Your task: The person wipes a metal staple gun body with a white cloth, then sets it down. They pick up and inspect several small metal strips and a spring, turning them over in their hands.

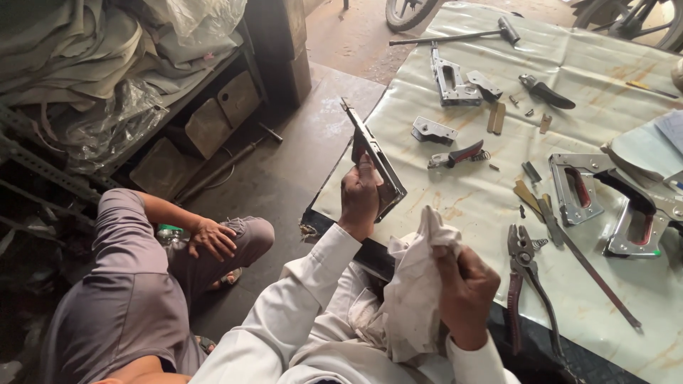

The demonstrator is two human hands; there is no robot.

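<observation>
The left hand (359, 199) holds the metal stapler body (373, 160) above the tabletop (469, 206) edge, fingers clamped on its lower end. Long axis runs diagonally, upper end pointing up-left. The right hand (466, 291) fingers grip a white rag (416, 284). Risk: a loose one-handed grip lets the body drop to the floor.
</observation>
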